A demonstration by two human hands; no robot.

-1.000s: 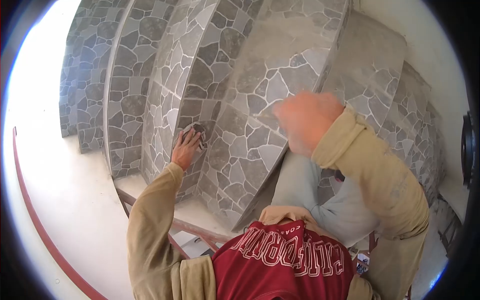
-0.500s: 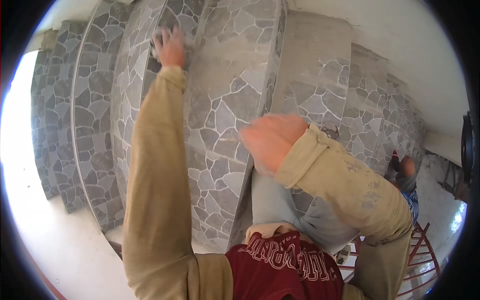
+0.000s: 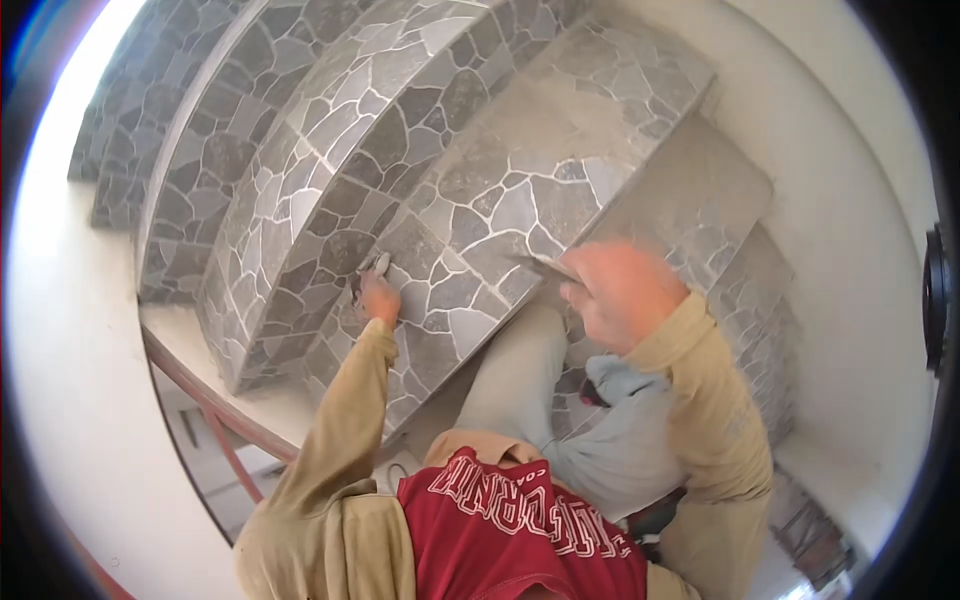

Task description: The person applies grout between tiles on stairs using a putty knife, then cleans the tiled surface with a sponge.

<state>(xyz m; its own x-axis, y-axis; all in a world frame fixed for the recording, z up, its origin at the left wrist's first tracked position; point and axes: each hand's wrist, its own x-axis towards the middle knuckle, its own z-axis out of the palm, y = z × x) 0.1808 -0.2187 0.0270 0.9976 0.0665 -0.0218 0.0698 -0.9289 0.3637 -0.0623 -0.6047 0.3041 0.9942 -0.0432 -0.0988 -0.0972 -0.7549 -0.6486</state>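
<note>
Grey stone-patterned steps (image 3: 510,205) with pale joint lines curve across the view. My left hand (image 3: 378,300) is low at the foot of a riser, its fingers closed round a small greyish item (image 3: 380,264) that looks like a crumpled cloth or sponge. Above the edge of the same tread, my right hand (image 3: 625,290) is blurred by motion, with a thin dark tool (image 3: 535,264) pointing left out of its fingers. The tool's exact kind cannot be made out.
A red-brown railing (image 3: 215,405) runs at the lower left beside a pale wall. Another pale wall (image 3: 850,230) curves along the right. My bent legs (image 3: 520,375) rest on the lower steps. Metal objects (image 3: 815,540) stand at the lower right.
The view has turned and shifted. My left hand has come from far up the steps to closer in, near a riser. The thin tool now shows in my right hand.
</note>
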